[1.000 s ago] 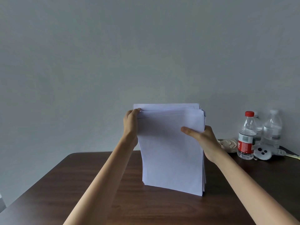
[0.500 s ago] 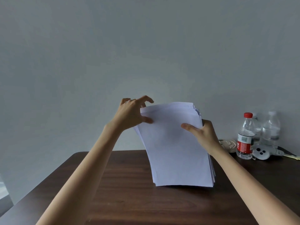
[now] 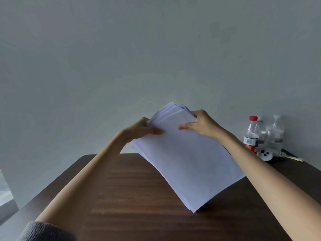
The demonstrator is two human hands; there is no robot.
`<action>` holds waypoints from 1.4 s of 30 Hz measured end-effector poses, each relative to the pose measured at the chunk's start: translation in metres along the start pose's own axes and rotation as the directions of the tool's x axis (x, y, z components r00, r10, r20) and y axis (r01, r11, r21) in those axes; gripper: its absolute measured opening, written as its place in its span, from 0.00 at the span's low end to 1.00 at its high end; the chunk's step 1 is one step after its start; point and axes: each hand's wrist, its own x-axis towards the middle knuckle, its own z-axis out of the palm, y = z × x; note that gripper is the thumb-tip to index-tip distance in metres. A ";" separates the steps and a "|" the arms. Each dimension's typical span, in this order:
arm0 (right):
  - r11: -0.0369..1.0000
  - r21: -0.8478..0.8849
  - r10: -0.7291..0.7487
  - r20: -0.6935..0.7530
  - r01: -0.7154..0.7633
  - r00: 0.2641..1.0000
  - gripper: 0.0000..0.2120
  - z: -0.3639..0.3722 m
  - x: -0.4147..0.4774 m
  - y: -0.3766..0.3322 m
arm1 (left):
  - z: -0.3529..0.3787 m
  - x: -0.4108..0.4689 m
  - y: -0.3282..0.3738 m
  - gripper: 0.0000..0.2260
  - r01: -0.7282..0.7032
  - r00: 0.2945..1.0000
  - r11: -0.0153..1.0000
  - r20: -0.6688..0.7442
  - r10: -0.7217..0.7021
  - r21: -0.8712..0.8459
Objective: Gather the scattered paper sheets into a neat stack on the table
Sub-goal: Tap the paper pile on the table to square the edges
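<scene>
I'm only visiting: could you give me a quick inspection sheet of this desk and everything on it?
Surface: dark brown wooden table.
Job's things: stack of white paper sheets, tilted, top edges fanned.
Clutter: red-capped clear plastic bottle, clear bottles beside it, white round gadget with black dots, all at the far right.
Hands: left hand and right hand each grip the stack's upper part.
Cables: nothing seen.
Surroundings: plain grey wall.

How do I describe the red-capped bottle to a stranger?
Go to the far right side of the dark table, by the wall. Of the bottles there, it is the leftmost bottle, the only one with a red cap and label.
</scene>
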 end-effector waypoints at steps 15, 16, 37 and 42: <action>0.795 0.488 0.365 0.089 -0.360 0.927 0.34 -0.025 -0.080 0.084 | 0.012 -0.064 -0.102 0.24 0.008 0.916 0.786 -0.311 -0.254 -0.618; 0.762 0.537 0.361 0.112 -0.362 0.926 0.40 -0.016 -0.086 0.085 | 0.018 -0.065 -0.105 0.20 -0.002 0.909 0.752 -0.314 -0.274 -0.659; 0.694 0.618 0.352 0.155 -0.369 0.923 0.41 0.034 -0.086 0.119 | 0.068 -0.052 -0.146 0.33 0.058 0.960 0.654 -0.138 -0.244 -0.755; 0.651 0.647 0.389 0.164 -0.397 0.906 0.45 0.034 -0.075 0.123 | 0.065 -0.042 -0.153 0.37 0.014 0.918 0.478 -0.178 -0.354 -0.878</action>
